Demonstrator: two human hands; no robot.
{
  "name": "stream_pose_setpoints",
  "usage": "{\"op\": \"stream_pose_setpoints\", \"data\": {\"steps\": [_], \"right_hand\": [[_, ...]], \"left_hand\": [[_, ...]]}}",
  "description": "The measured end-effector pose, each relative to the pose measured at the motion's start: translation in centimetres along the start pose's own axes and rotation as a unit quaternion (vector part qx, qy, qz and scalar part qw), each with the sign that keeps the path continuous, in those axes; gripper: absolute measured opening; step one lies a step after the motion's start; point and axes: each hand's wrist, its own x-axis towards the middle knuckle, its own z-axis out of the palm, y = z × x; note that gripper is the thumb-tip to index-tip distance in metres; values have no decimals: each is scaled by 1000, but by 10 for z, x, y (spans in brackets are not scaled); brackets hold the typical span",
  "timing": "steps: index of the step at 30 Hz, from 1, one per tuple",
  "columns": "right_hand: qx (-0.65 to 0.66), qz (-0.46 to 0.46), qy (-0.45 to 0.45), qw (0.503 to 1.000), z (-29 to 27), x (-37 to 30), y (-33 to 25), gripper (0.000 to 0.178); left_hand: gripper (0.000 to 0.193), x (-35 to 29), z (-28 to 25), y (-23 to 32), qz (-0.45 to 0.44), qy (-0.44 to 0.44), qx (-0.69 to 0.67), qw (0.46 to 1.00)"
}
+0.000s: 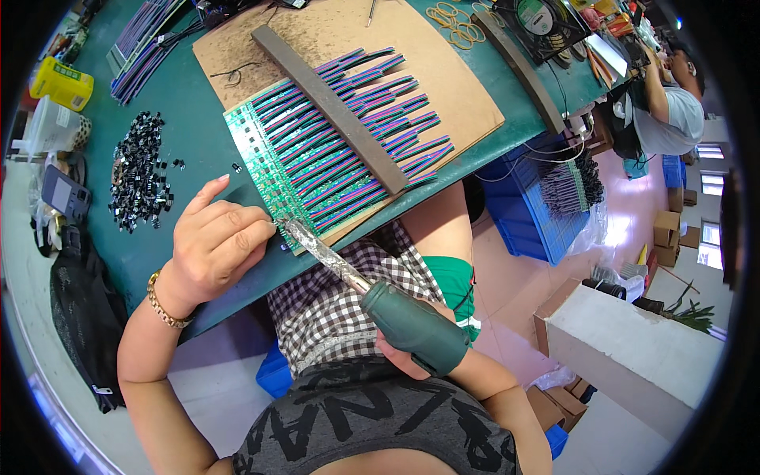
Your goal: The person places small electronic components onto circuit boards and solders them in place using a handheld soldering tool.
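Dark grey shirt point(356, 416) came foremost. Right hand point(404, 362) gripped green-handled soldering iron point(416, 326), tip at the near end of circuit-board panel point(263, 166) on cardboard point(463, 99). Left hand point(218, 247) pinched there, contents indiscernible. Dark bar point(328, 111) crossed striped wires point(427, 154); black components point(138, 174) were heaped leftward.

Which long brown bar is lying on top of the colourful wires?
The left bar: it lies slantwise across the wires. The other bar lies farther right on the green table, near the black fan.
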Motion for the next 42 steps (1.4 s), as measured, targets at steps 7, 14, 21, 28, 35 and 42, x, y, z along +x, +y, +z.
{"op": "stream_pose_setpoints", "data": {"steps": [7, 14, 21, 28, 35, 42], "right_hand": [[-56, -38, -20, 997, -3, 5, 3, 38], [-125, -87, -21, 988, -9, 12, -2, 36], [-65, -19, -37, 997, 5, -9, 8, 34], [-124, -95, -13, 988, -7, 7, 4, 29], [-133, -93, -39, 986, -11, 6, 2, 30], [-57, -36, -26, 997, -9, -1, 2, 32]], "left_hand": [[21, 0, 1, 2, 10, 6, 21, 1000], [20, 0, 2, 4, 12, 9, 34, 999], [23, -2, 4, 5, -3, 20, 12, 1000], [21, -5, 7, 5, -6, 22, 17, 1000], [21, -6, 6, 5, -3, 20, 19, 1000], [21, -7, 8, 6, 0, 26, 31, 999]]}}
